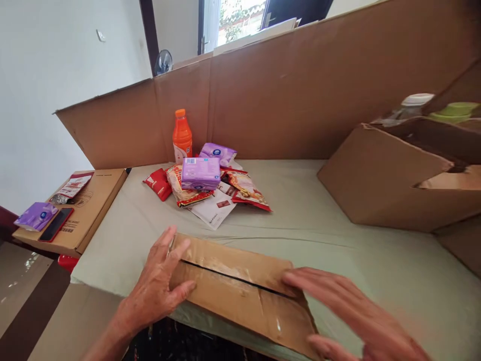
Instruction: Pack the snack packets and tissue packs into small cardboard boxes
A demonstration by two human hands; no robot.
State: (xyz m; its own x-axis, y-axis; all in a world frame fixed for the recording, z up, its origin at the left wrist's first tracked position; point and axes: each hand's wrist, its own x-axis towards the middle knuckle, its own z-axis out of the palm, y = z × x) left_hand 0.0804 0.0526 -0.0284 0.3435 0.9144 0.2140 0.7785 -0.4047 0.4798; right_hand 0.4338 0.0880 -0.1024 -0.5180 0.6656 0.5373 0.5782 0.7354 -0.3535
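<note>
Head view, showing cardboard box (235, 288) near front edge of table (289, 200), between left hand (156, 283), fingers spread, and right hand (351, 303), fingers together, thumb apart; possible slip off edge through uneven push.

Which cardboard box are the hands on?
The nearest box with a dark gap along its top, between the left hand and right hand. The flat box, far left, carries a phone; the box at right stands open.

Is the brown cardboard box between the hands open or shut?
The brown cardboard box looks shut: its flaps nearly meet along a narrow dark slit.
</note>
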